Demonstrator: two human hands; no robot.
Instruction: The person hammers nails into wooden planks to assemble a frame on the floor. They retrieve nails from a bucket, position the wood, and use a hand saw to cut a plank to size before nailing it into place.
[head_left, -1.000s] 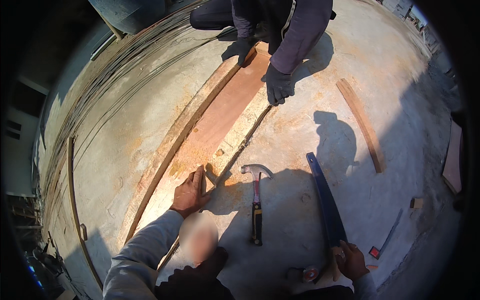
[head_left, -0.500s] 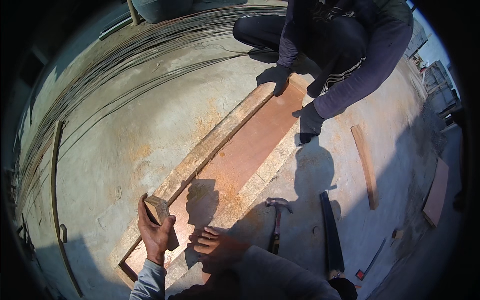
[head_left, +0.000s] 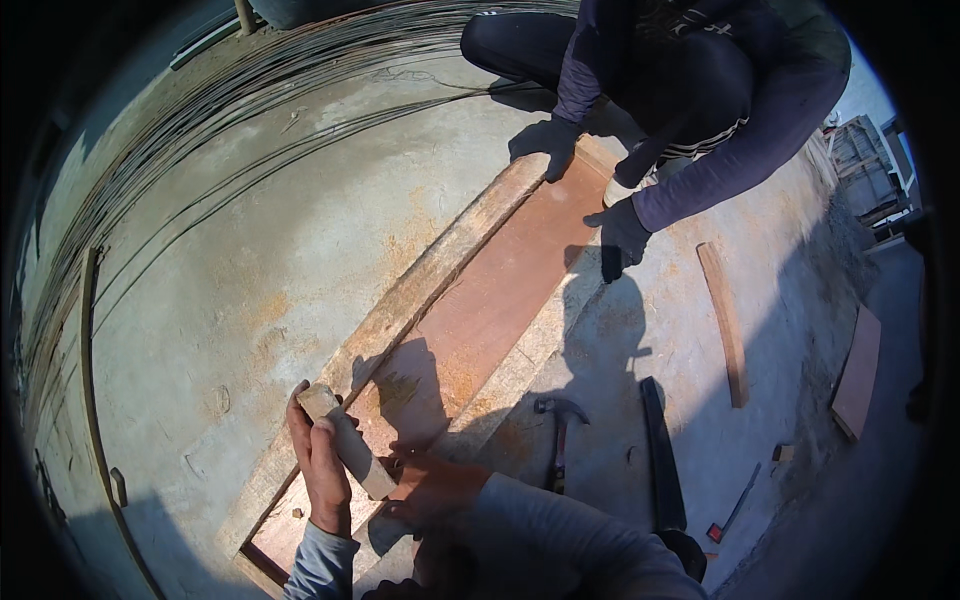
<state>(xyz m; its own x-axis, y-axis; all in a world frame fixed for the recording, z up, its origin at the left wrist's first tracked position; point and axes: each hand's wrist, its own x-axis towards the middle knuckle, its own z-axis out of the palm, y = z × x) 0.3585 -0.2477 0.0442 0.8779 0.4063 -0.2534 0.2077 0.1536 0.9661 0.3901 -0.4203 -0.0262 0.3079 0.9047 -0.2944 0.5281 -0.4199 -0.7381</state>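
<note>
My left hand point(head_left: 325, 475) is closed round a short wooden block point(head_left: 350, 445), thumb on its near face and fingers along its far side. At the block's lower end is my right hand point(head_left: 440, 485), its fingers curled against it and partly lost in shade. Below both hands lies a long, shallow wooden trough point(head_left: 500, 270) with a reddish panel floor and timber side rails, sawdust scattered inside. A small wood chip point(head_left: 297, 512) sits near its close end. Across from me a crouching person point(head_left: 690, 90) rests gloved hands on the far end.
Right of the trough lie a claw hammer point(head_left: 560, 435), a dark-bladed handsaw point(head_left: 662, 460), a loose wood strip point(head_left: 722, 325) and a red-ended tool point(head_left: 735, 510). A flat board point(head_left: 857, 375) is farther right. Long thin rods point(head_left: 200, 130) spread over the left floor, beside a narrow batten point(head_left: 92, 370).
The block has turned so its long side shows, tilting down toward my right hand. My right hand has moved from the trough to the block's lower end. The view has shifted slightly.
</note>
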